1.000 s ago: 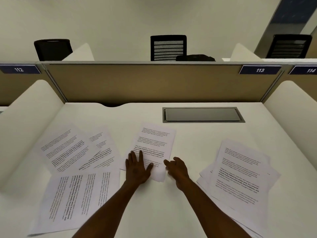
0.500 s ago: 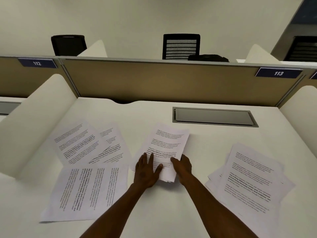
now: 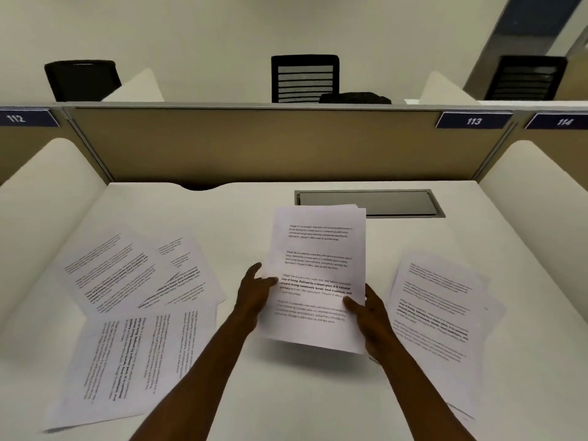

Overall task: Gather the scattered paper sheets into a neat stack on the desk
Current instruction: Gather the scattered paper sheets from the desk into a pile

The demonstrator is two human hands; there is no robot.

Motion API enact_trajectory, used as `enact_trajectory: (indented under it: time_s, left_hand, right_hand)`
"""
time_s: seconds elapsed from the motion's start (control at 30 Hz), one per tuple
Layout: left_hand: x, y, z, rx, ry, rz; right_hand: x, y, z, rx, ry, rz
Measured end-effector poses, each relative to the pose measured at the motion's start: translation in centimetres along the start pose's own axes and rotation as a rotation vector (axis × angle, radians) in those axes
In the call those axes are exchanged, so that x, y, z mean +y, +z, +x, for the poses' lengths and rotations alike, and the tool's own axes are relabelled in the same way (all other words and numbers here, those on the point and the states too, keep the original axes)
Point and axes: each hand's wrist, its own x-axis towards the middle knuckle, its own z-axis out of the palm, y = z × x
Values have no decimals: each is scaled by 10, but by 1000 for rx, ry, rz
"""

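A: Status? Centre bundle was flat on the desk a second ago.

B: It's up now. Left hand and right hand are both closed on the held sheets, thumbs on top, one per side edge. Shadow underneath, so it's clear of the surface.

A: So the stack has a seed. What's left?

B: Loose sheets at 9 o'clock, overlapping pile at 3 o'clock. Cable hatch at 12, not involved.
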Motion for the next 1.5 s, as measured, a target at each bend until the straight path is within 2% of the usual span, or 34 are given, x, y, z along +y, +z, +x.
enact_trajectory:
  time_s: [0.07, 0.13, 0.23, 0.5, 0.67, 0.77, 0.87, 1.0, 1.13, 1.23, 1.33, 1.4, 1.5]
  left_hand:
    - [11, 7, -7, -157, -47, -113]
    - [17, 22, -16, -326, -47, -62]
    - [14, 53, -28, -432, -36, 1]
    - [-12, 155, -45, -424, -9, 216]
    - [-22, 207, -51, -310, 118, 442]
    - [-25, 226, -52, -336, 170, 548]
    - [-27, 236, -54, -414, 239, 693]
    - [-37, 237, -57, -435, 366, 841]
    - [-47, 232, -54, -479, 408, 1000]
    - [-50, 229, -52, -529, 429, 1086]
    - [-52, 227, -50, -555, 456, 1134]
    - [-52, 225, -50, -566, 471, 1150]
    - [-54, 224, -50, -574, 494, 1169]
  right_hand:
    - [-1, -26, -12, 28, -18, 29]
    - [2, -50, -20, 65, -42, 9]
    - [10, -85, -34, 123, -73, -44]
    - [30, -172, -62, 349, -88, -55]
    - [35, -207, -68, 467, -90, -75]
    - [37, -221, -69, 523, -98, -106]
    - [39, -231, -69, 592, -128, -169]
    - [42, -240, -68, 637, -114, -204]
    - [41, -238, -64, 706, -95, -330]
    - [42, -232, -60, 781, -83, -532]
    - [46, -228, -57, 877, -147, -752]
    - [42, -226, -56, 886, -234, -748]
    - [29, -219, -57, 770, -252, -566]
